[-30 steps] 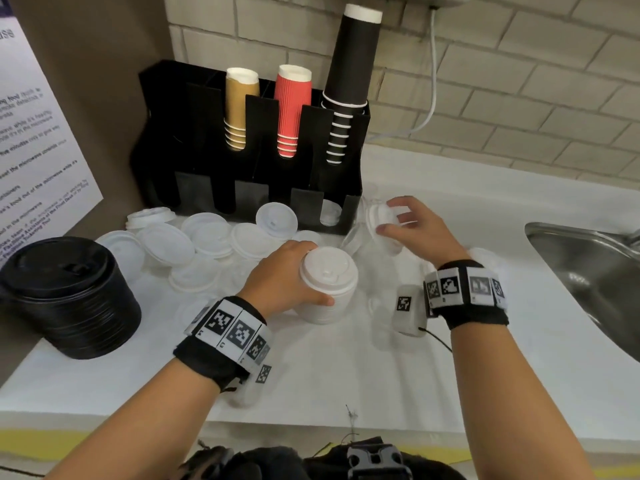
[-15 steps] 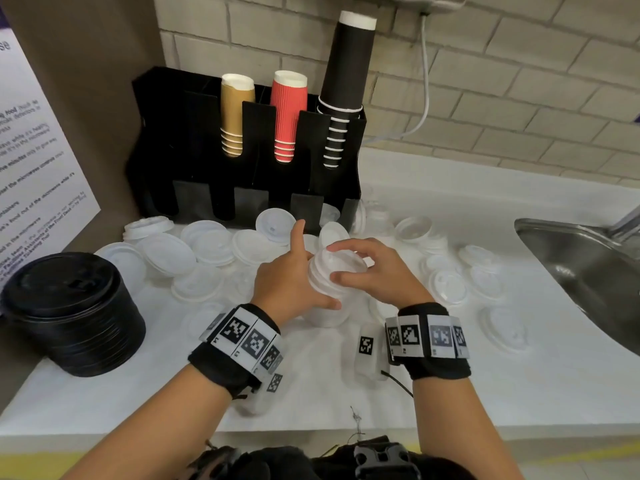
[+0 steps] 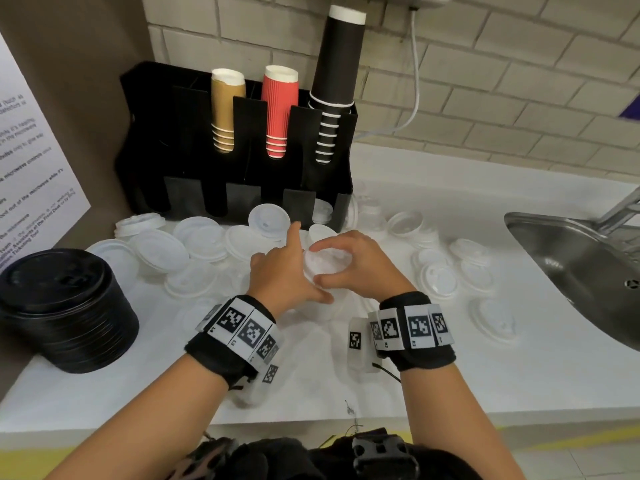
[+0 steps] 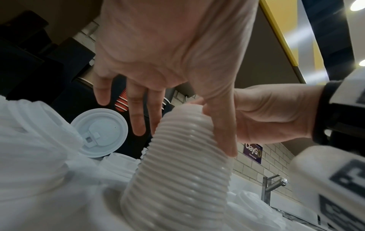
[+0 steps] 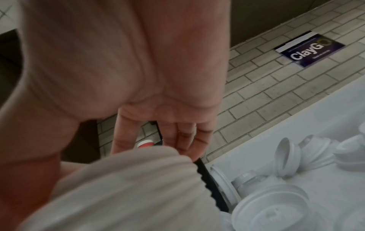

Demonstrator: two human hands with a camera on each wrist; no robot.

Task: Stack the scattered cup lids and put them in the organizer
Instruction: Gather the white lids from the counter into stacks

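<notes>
- The left hand (image 3: 282, 271) steadies a tall stack (image 4: 177, 164) of white lids standing on the counter (image 3: 450, 375): its thumb lies along the near side, and its other fingers are spread and nearly straight, the index pointing at the organizer (image 3: 194, 161).
- The right hand (image 3: 360, 265) is curled over the stack's top, thumb and fingertips around the rim of the top lid (image 3: 327, 263).
- The stack stands mid-counter, in front of the organizer and apart from it.
- Loose lids (image 3: 194, 237) lie scattered left of the hands, one leaning against the organizer's base.
- More lids (image 3: 440, 278) lie to the right, between the hands and the sink (image 3: 571, 258).
- The organizer stands against the brick wall and holds tan cups (image 3: 227, 109), red cups (image 3: 278, 109) and black cups (image 3: 337, 74) in its upper slots.
- A pile of black lids (image 3: 65, 306) sits at the counter's left edge.
- How hard either hand presses cannot be told.
</notes>
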